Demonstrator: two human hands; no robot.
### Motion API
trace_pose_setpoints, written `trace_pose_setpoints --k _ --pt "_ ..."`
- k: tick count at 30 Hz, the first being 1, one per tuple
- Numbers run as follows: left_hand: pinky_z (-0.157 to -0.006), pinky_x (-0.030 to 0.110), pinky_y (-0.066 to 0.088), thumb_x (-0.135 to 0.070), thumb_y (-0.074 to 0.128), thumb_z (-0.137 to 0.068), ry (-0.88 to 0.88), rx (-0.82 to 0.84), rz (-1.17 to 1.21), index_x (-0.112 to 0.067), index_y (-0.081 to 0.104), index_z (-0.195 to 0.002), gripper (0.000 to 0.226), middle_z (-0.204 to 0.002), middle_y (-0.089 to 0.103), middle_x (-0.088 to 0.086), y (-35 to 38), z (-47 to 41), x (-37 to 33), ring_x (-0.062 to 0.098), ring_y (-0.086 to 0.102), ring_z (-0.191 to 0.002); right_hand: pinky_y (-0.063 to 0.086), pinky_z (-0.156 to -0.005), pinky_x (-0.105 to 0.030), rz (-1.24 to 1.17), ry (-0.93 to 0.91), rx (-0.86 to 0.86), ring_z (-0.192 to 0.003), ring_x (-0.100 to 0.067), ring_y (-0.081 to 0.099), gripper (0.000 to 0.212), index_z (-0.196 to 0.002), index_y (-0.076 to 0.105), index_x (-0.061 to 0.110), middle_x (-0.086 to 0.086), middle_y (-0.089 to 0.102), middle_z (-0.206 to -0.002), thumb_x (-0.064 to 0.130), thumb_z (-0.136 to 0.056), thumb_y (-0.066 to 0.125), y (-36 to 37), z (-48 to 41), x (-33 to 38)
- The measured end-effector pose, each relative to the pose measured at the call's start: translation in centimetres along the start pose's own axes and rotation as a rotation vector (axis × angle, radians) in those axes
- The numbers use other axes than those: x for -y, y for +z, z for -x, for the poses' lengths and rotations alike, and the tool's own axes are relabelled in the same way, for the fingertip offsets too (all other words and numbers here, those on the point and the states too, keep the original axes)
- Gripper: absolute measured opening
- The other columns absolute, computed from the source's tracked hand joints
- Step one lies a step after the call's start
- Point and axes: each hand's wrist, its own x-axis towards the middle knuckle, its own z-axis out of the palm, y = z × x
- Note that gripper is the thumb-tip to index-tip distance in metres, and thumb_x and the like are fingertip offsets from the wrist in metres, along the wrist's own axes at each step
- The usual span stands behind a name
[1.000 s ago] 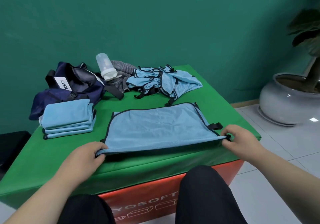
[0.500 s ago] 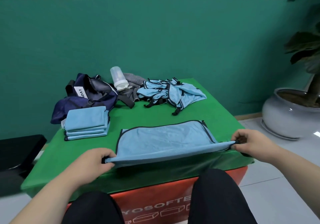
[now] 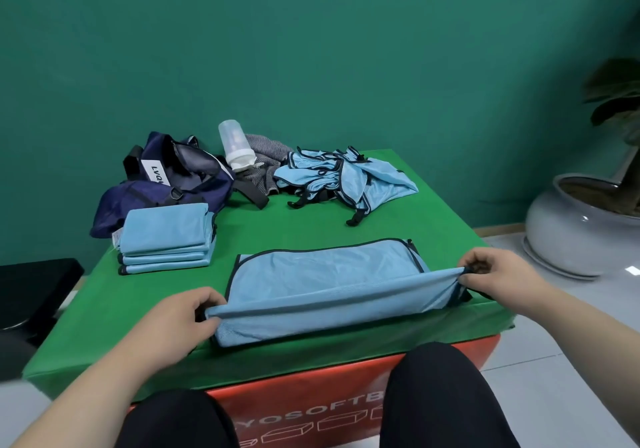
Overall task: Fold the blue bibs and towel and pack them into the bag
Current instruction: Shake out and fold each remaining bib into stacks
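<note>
The bib (image 3: 322,281) lies on the green worktop (image 3: 294,226) near the front, its near edge lifted and stretched between both hands. The left hand (image 3: 183,323) pinches one corner and the right hand (image 3: 498,278) the other, with the fingers (image 3: 481,262) curled on the cloth. It looks thin, light and limp, likely to sag mid-span, so hold the corners. The bag (image 3: 166,184) sits at the back left.
</note>
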Motion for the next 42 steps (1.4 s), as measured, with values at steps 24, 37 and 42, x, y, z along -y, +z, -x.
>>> trace_pose_setpoints --k 24,37,42 --pt "-0.104 0.040 0.042 -0.029 0.064 -0.091 0.198 -0.335 -0.175 -0.018 0.067 -0.117 0.029 -0.123 0.063 -0.002 3.8 -15.3 -0.1 0.023 0.055 -0.120 0.046 -0.099 -0.041 0.739 -0.150 -0.152 -0.114 -0.024 0.058 0.045 -0.129 0.061 0.024 0.001 0.064 -0.121 0.037 -0.087 0.064 7.6 -15.7 1.6" --pt "-0.121 0.035 -0.006 -0.094 -0.027 -0.047 0.136 0.126 -0.404 -0.041 0.008 -0.156 0.126 -0.166 -0.007 -0.010 8.1 -14.5 1.3 0.009 -0.010 -0.152 0.002 -0.125 -0.038 0.852 -0.257 0.201 -0.154 -0.020 0.001 0.096 -0.160 0.012 0.023 0.000 0.009 -0.167 0.081 -0.083 0.006 11.9 -12.8 -0.6" --pt "-0.120 0.032 -0.008 -0.096 -0.025 -0.046 0.130 0.121 -0.372 -0.043 0.007 -0.156 0.127 -0.165 -0.011 -0.011 8.9 -13.7 1.3 0.008 -0.014 -0.151 0.003 -0.125 -0.039 0.831 -0.250 0.203 -0.153 -0.015 -0.005 0.098 -0.160 0.008 0.025 0.002 0.004 -0.167 0.084 -0.082 0.002 11.0 -13.5 -2.1"
